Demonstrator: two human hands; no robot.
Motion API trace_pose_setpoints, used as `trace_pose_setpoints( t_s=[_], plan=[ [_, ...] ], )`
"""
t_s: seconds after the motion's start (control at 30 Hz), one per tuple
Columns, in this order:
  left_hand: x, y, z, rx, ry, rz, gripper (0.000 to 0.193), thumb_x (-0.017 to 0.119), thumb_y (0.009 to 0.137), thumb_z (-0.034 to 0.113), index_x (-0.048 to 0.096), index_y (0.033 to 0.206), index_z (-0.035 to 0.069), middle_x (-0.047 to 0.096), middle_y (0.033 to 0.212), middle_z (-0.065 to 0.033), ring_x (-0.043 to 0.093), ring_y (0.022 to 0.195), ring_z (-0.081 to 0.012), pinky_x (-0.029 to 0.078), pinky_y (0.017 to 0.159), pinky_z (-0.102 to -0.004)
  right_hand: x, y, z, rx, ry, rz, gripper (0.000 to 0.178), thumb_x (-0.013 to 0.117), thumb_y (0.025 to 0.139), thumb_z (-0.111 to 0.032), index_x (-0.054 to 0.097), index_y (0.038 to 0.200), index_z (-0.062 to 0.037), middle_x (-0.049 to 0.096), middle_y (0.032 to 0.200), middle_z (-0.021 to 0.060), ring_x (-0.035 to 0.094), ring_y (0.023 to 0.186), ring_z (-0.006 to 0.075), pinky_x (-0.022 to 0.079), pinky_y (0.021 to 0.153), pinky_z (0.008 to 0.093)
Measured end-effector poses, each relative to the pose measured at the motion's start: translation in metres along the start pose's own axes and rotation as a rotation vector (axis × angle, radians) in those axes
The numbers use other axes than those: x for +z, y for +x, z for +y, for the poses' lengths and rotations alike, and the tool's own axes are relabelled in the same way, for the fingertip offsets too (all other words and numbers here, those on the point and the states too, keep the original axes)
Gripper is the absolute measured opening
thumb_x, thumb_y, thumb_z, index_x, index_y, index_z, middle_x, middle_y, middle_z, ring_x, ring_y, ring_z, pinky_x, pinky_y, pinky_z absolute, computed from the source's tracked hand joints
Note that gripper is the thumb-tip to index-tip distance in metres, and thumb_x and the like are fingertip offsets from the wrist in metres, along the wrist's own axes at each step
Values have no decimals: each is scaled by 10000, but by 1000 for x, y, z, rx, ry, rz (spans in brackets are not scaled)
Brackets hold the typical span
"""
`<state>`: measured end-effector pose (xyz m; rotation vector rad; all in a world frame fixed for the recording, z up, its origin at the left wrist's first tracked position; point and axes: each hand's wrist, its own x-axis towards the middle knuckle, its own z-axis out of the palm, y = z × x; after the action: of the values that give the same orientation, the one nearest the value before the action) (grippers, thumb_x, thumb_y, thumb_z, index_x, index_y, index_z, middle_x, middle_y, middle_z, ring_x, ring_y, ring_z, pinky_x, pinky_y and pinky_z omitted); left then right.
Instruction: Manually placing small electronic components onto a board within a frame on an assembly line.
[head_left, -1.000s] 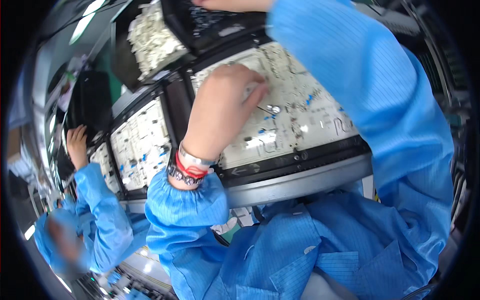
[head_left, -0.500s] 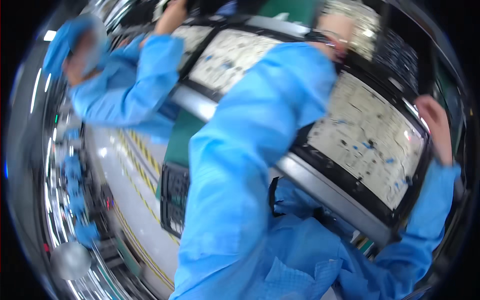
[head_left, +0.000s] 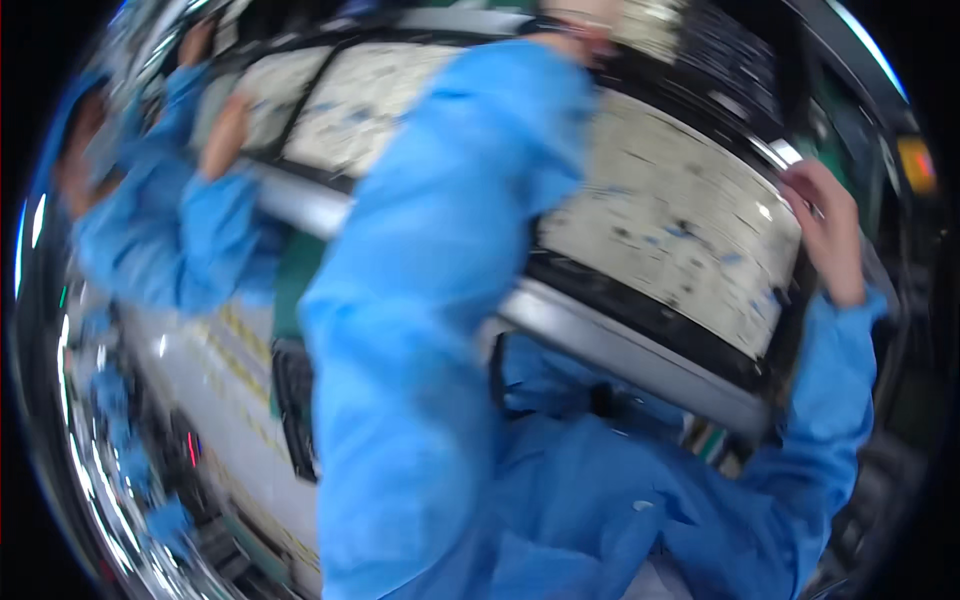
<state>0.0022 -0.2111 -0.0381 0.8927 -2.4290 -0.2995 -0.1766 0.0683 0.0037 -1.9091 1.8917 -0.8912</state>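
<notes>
Cream-coloured, the board (head_left: pixel 650 180) lies flat at two o'clock from the middle of the view, set in a black frame (head_left: pixel 625 305). Its long axis runs from ten o'clock to four, so its short ends face those two ways, and small blue and dark parts (head_left: pixel 685 230) dot it, blurred. From the board, the right hand (head_left: pixel 830 225) is at three o'clock, just beside the frame's edge, thumb and fingers drawn close together by a bright metal piece (head_left: pixel 783 152) — whether they grip it I cannot tell. The left hand (head_left: pixel 585 9) is at eleven o'clock, mostly cut off by the picture's upper edge, so its finger spread cannot be told; its blue sleeve (head_left: pixel 420 330) passes the board's nine o'clock side. Two containers sit beyond the board: toward twelve, one with a heap of pale parts (head_left: pixel 650 25); between twelve and one, another with dark parts (head_left: pixel 735 60), too blurred to name. A metal rail (head_left: pixel 610 345) runs along the frame's seven o'clock side. Toward ten lies a second pale board (head_left: pixel 365 105) in its own dark surround — and past it, a co-worker's hand (head_left: pixel 226 135) is raised.
</notes>
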Motion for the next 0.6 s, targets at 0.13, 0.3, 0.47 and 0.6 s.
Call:
trace_pose_setpoints(
  t_s=[0.13,0.3,0.47,0.6],
  plan=[
    [-44,7,14,20,313,-294,224,532,836,-18,609,1042,30,618,1008,-101,631,781,-188,513,635,-253,7,-6,2,-186,-151,-62,224,573,796,34,608,1013,-7,585,877,116,585,819,211,462,739,275],
    [-44,17,-83,205,96,92,192,515,819,104,678,915,73,626,924,-174,599,886,-338,476,779,-377,46,-27,-7,56,91,-65,219,636,774,14,622,992,-7,605,839,93,591,749,186,483,683,274],
    [-75,-16,-33,177,-92,173,178,533,887,121,641,1003,41,629,908,-118,629,762,-211,487,706,-278,63,-43,-11,-129,11,-95,154,672,748,-23,655,901,-15,605,833,81,575,780,231,462,710,322],
    [-64,-41,7,257,-423,98,224,485,936,133,627,1089,54,608,1060,-36,601,825,-95,468,623,-193,83,-49,-12,-175,22,-96,161,700,709,-45,670,867,-40,593,815,58,541,793,233,426,734,339]
  ],
)
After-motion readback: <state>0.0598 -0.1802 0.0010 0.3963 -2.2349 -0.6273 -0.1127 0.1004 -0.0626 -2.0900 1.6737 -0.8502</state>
